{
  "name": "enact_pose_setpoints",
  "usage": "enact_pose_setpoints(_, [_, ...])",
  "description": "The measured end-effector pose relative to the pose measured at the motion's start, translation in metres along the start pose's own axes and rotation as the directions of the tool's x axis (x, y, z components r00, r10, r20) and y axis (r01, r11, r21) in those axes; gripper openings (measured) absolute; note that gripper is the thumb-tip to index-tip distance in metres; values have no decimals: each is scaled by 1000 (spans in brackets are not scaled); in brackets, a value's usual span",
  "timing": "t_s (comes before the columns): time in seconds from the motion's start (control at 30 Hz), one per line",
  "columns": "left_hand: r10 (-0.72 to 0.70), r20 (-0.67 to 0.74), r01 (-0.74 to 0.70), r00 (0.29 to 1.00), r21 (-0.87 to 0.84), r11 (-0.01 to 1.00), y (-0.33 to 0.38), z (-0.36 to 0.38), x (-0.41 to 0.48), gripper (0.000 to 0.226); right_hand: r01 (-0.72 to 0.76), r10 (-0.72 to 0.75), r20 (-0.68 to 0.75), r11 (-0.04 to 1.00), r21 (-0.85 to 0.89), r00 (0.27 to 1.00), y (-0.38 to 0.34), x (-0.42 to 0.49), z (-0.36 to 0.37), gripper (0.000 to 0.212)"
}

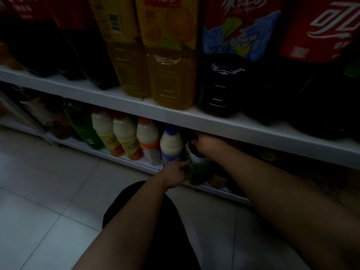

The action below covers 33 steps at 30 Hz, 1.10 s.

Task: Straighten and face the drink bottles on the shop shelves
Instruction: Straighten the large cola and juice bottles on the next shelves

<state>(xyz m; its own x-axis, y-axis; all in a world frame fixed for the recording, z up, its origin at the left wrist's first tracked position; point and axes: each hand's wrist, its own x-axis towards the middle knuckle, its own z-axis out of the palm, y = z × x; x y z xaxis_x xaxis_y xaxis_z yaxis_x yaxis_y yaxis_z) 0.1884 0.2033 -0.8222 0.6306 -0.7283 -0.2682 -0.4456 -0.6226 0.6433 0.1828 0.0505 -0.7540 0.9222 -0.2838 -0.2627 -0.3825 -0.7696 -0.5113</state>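
On the dim bottom shelf (pixel 124 159) a dark bottle with a green and white label (pixel 197 162) stands to the right of a white bottle with a blue cap (pixel 171 146). My right hand (pixel 207 142) wraps the dark bottle's top, under the upper shelf board. Lower down, my left hand (pixel 175 175) holds the same bottle's left side with fingertips on the label. Left of them stand three milky bottles with orange caps (pixel 124 133) and a green bottle (pixel 81 125).
The upper shelf (pixel 175 114) carries large yellow tea bottles (pixel 169 65), a dark bottle with a blue label (pixel 228 75) and red-labelled cola bottles (pixel 319 45). Pale floor tiles (pixel 48 191) lie in front. My dark-clothed knee (pixel 171 221) is between my arms.
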Motion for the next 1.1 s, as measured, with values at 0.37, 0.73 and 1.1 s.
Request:
enact_pose_setpoints(0.37, [-170, -92, 155, 981, -148, 977, -4, -1, 13, 25, 84, -68, 201, 994, -72, 977, 3, -10, -17, 36])
enact_pose_setpoints(0.73, [-212, 70, 223, 975, -250, 942, 2, -4, 13, 81, 108, -88, 146, 984, -140, 985, 18, -9, -11, 45])
enact_pose_setpoints(1.1, [-179, -162, 129, 970, -279, 952, 19, 9, 27, 50, 0, 11, 103, 994, -105, 995, 30, -6, 0, 42])
